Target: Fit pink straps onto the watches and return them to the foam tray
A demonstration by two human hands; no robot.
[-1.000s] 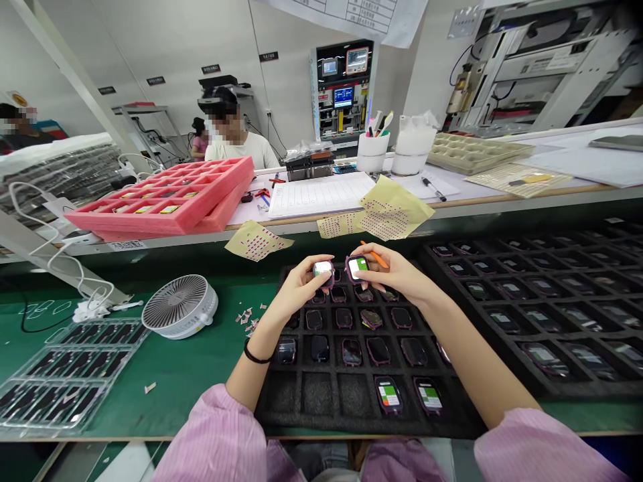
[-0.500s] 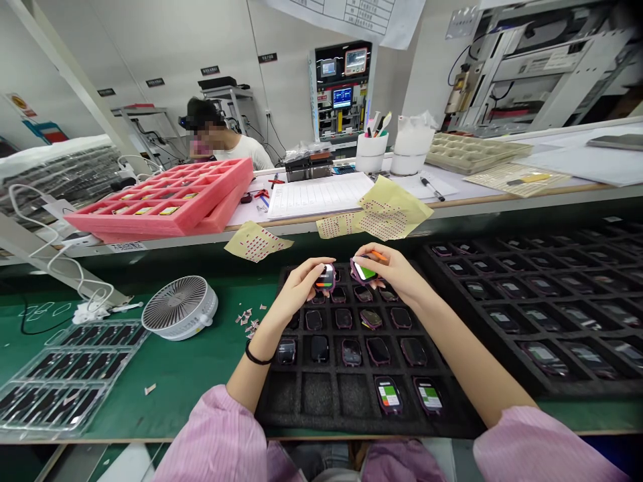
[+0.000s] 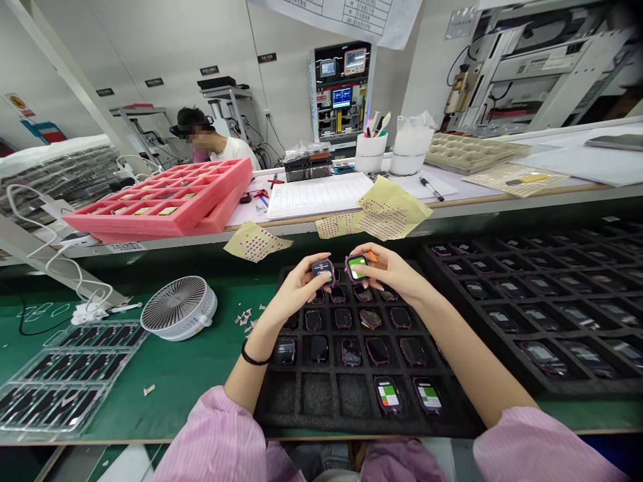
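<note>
Left-hand watch (image 3: 322, 266): one, purple case, raised over the far part of a black foam tray (image 3: 346, 423) on the green table (image 3: 165, 375). Left hand (image 3: 299, 282): closed around that case, your thumb on the screen's lower corner.

Right-hand watch (image 3: 355, 260): one, matching case, held just beside the first, screen green and white. Right hand (image 3: 389, 273): gripping the case, your thumb across the screen, an orange tool (image 3: 372, 256) tucked among the fingers.

Changes, against half a second earlier: the first screen had gone from a bright page with orange and green bands to a dark one with pale text, too small to read. Your right thumb had shifted lower on the second screen, and that watch had turned squarer to you. Judged meaning: both units seemed awake and answering touch, the first having moved on to another page.

Also listed: two lit watches (image 3: 388, 395) in the tray's near row; dark-screened watches (image 3: 350, 351) behind them.
</note>
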